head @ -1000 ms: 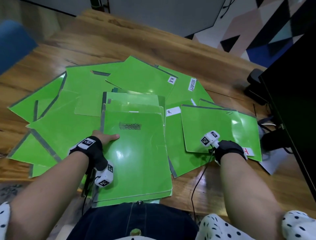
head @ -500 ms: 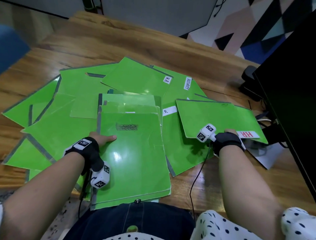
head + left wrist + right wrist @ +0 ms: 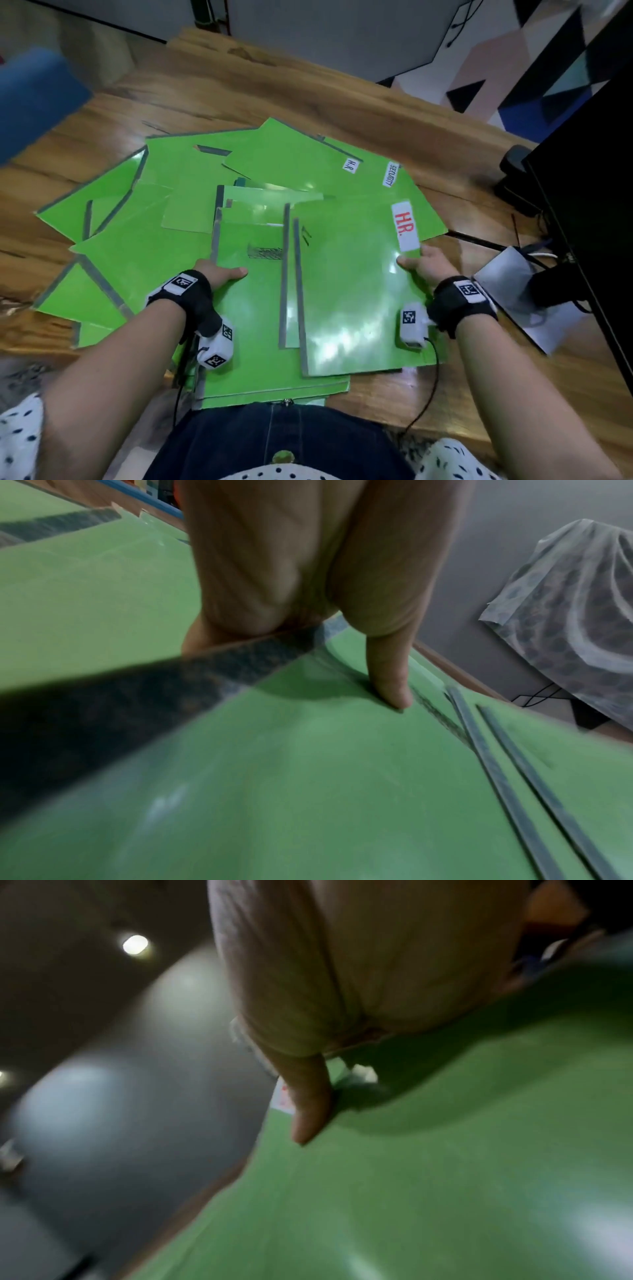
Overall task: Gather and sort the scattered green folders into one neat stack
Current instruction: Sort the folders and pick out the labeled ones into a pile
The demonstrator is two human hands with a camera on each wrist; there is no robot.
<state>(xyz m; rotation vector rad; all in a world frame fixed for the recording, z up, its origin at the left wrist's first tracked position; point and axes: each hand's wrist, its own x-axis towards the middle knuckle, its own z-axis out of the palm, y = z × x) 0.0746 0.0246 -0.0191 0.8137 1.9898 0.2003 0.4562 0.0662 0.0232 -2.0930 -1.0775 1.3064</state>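
Several green folders lie fanned over the wooden table (image 3: 239, 85). A small stack of folders (image 3: 253, 325) sits at the near edge in front of me. My left hand (image 3: 219, 274) grips its left edge, thumb (image 3: 390, 685) on the top cover. My right hand (image 3: 423, 262) pinches the right edge of a green folder with a red "H.R." label (image 3: 356, 284), thumb (image 3: 308, 1110) on top, fingers hidden beneath. This folder hangs over the stack's right half, shifted right. Further back lie folders labelled "H.R" (image 3: 301, 161) and "SECURITY" (image 3: 390, 178).
A black monitor (image 3: 596, 205) stands at the right with cables and a white sheet of paper (image 3: 524, 298) beneath it. A blue object (image 3: 34, 99) shows at the far left. A dark stand (image 3: 513, 171) sits behind the monitor.
My right hand has lifted the red-labelled folder from the right of the table, turned it upright and carried it left over the stack. My left hand has stayed on the stack's edge.
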